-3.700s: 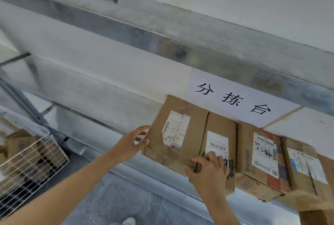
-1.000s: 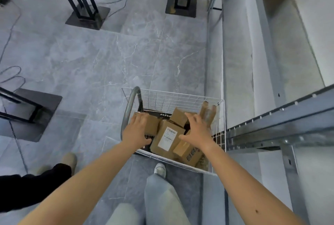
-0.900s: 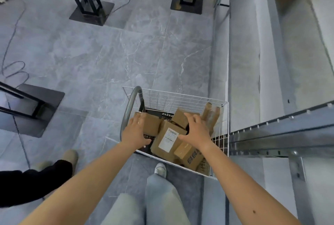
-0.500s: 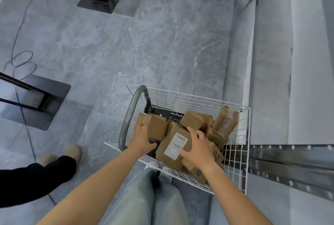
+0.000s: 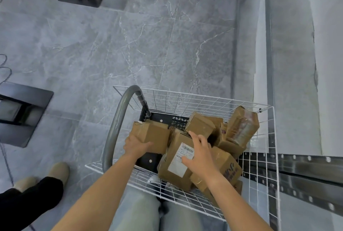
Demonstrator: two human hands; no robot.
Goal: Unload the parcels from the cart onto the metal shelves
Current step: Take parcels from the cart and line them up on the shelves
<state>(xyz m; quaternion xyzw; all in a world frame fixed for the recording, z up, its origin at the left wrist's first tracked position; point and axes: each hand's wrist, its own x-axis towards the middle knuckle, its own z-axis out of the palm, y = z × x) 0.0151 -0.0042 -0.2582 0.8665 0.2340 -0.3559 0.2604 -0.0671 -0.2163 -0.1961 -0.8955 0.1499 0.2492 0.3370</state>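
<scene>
The hands work apart, one parcel each. The left hand (image 5: pixel 137 146) grips the near end of a small brown box (image 5: pixel 154 135) beside the grey handle (image 5: pixel 118 119), likely to lift it clear. The right hand (image 5: pixel 199 153) curls over the tilted labelled box (image 5: pixel 176 164), probably steadying the heap. Both parcels lie in the wire cart (image 5: pixel 204 98); the metal shelf (image 5: pixel 300 167) is just right.

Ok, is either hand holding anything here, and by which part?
Left hand grips the small plain box by its near end. Right hand lies on the labelled box, fingers curled over its far edge.
</scene>
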